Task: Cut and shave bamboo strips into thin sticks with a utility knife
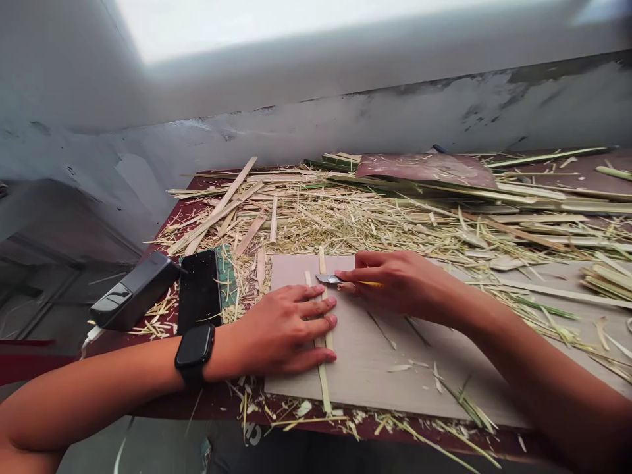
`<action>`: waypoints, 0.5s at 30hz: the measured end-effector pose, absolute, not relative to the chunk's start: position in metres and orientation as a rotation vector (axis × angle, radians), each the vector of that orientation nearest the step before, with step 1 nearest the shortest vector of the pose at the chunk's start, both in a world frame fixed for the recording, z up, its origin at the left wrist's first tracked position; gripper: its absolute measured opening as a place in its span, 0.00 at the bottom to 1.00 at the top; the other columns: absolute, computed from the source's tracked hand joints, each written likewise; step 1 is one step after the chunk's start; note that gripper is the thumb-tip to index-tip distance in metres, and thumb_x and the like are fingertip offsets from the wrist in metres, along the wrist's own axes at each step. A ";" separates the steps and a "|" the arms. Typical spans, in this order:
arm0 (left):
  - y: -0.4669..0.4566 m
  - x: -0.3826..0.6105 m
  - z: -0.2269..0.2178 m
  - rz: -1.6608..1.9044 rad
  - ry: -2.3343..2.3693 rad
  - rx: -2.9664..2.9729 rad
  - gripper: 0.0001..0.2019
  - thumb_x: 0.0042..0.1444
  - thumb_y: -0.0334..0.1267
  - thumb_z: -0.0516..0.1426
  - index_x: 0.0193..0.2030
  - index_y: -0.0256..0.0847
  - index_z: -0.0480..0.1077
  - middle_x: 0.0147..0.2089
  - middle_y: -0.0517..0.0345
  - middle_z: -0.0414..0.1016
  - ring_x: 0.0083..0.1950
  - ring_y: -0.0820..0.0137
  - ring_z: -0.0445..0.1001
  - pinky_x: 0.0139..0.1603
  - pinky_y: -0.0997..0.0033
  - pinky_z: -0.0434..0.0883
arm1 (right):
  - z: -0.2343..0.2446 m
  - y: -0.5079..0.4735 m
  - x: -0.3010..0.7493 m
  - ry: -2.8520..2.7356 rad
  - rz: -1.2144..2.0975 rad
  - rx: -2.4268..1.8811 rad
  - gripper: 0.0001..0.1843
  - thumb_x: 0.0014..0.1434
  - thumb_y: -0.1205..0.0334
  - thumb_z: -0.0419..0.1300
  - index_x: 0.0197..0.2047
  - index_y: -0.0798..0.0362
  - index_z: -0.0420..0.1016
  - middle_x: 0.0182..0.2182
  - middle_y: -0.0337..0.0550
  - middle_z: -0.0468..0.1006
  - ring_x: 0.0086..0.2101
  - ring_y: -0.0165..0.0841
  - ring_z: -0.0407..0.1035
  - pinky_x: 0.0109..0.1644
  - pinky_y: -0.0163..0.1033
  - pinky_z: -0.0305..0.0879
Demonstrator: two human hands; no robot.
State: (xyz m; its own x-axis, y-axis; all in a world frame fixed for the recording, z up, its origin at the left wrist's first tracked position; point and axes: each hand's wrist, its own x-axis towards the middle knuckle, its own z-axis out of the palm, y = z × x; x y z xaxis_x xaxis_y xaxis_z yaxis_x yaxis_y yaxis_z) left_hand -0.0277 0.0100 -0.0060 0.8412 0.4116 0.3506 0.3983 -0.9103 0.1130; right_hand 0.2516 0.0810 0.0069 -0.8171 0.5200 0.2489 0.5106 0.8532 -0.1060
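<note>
My left hand point(289, 328), with a black watch on its wrist, lies flat with fingers stretched out, pressing thin bamboo strips point(324, 382) down on a pale cutting board point(395, 368). My right hand point(399, 282) is closed around a small knife point(330, 279) with a yellow handle. Its blade points left and touches the strips just above my left fingertips. The strips run from the board's far edge to past its near edge.
Bamboo slats and shavings point(345, 217) litter the dark red table behind and to the right of the board. A black phone point(199, 289) and a black box-shaped device point(133, 293) lie at the left. A grey wall rises behind the table.
</note>
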 end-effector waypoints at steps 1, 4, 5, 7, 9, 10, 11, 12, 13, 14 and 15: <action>0.010 -0.027 -0.005 0.576 0.660 2.978 0.22 0.74 0.51 0.54 0.57 0.34 0.78 0.63 0.47 0.81 0.65 0.54 0.79 0.67 0.53 0.77 | 0.006 0.081 0.252 -2.759 0.051 -0.777 0.20 0.77 0.52 0.53 0.53 0.45 0.87 0.31 0.42 0.76 0.26 0.27 0.64 0.32 0.37 0.52; 0.010 -0.026 -0.004 0.570 0.665 2.978 0.23 0.73 0.51 0.54 0.57 0.34 0.78 0.63 0.46 0.81 0.65 0.54 0.79 0.68 0.53 0.76 | 0.005 0.082 0.253 -2.751 0.046 -0.743 0.20 0.77 0.53 0.53 0.53 0.46 0.87 0.32 0.43 0.76 0.26 0.26 0.64 0.32 0.37 0.52; 0.010 -0.026 -0.004 0.566 0.664 2.980 0.23 0.73 0.52 0.54 0.57 0.34 0.78 0.63 0.46 0.81 0.66 0.55 0.79 0.69 0.54 0.76 | 0.005 0.082 0.253 -2.747 0.045 -0.733 0.20 0.77 0.53 0.53 0.54 0.47 0.87 0.32 0.43 0.76 0.25 0.26 0.64 0.31 0.37 0.52; 0.010 -0.026 -0.004 0.561 0.664 2.982 0.23 0.73 0.52 0.54 0.57 0.34 0.78 0.63 0.46 0.81 0.66 0.55 0.79 0.69 0.54 0.76 | 0.004 0.083 0.253 -2.737 0.041 -0.726 0.20 0.77 0.54 0.53 0.54 0.47 0.87 0.31 0.43 0.75 0.25 0.27 0.63 0.31 0.37 0.52; 0.010 -0.026 -0.004 0.570 0.663 2.978 0.22 0.73 0.51 0.55 0.57 0.34 0.78 0.63 0.46 0.81 0.66 0.54 0.79 0.68 0.53 0.76 | 0.004 0.083 0.254 -2.733 0.048 -0.742 0.19 0.77 0.55 0.54 0.53 0.47 0.87 0.31 0.43 0.76 0.25 0.27 0.63 0.31 0.37 0.52; 0.010 -0.026 -0.004 0.580 0.663 2.976 0.22 0.73 0.51 0.55 0.57 0.33 0.79 0.63 0.47 0.81 0.65 0.54 0.79 0.68 0.53 0.77 | 0.004 0.083 0.254 -2.733 0.063 -0.757 0.19 0.77 0.55 0.55 0.52 0.47 0.88 0.31 0.43 0.76 0.25 0.27 0.64 0.31 0.37 0.53; 0.010 -0.026 -0.004 0.588 0.663 2.974 0.22 0.73 0.51 0.55 0.57 0.33 0.79 0.63 0.47 0.81 0.65 0.53 0.79 0.68 0.52 0.77 | 0.004 0.083 0.253 -2.733 0.091 -0.772 0.19 0.77 0.54 0.55 0.52 0.47 0.88 0.31 0.43 0.77 0.26 0.27 0.64 0.31 0.37 0.54; 0.010 -0.026 -0.004 0.592 0.665 2.973 0.22 0.73 0.51 0.56 0.57 0.33 0.79 0.63 0.47 0.81 0.65 0.53 0.79 0.68 0.52 0.77 | 0.005 0.084 0.253 -2.732 0.130 -0.787 0.19 0.77 0.54 0.54 0.51 0.48 0.88 0.32 0.44 0.77 0.26 0.27 0.66 0.31 0.37 0.55; 0.010 -0.026 -0.003 0.587 0.667 2.972 0.22 0.73 0.51 0.56 0.57 0.33 0.79 0.63 0.47 0.81 0.65 0.53 0.79 0.68 0.52 0.77 | 0.005 0.084 0.252 -2.729 0.177 -0.799 0.20 0.77 0.53 0.54 0.50 0.48 0.88 0.32 0.44 0.78 0.26 0.28 0.67 0.32 0.37 0.56; 0.010 -0.026 -0.002 0.572 0.665 2.973 0.22 0.73 0.51 0.56 0.57 0.33 0.79 0.63 0.46 0.81 0.65 0.53 0.79 0.69 0.53 0.77 | 0.006 0.084 0.252 -2.724 0.226 -0.811 0.21 0.77 0.52 0.54 0.50 0.49 0.88 0.32 0.45 0.78 0.27 0.28 0.68 0.33 0.37 0.58; 0.010 -0.026 -0.001 0.552 0.661 2.973 0.22 0.73 0.51 0.56 0.57 0.33 0.79 0.63 0.46 0.81 0.65 0.53 0.79 0.69 0.53 0.76 | 0.006 0.085 0.251 -2.717 0.270 -0.822 0.21 0.77 0.51 0.53 0.49 0.49 0.88 0.33 0.45 0.79 0.28 0.29 0.70 0.33 0.37 0.59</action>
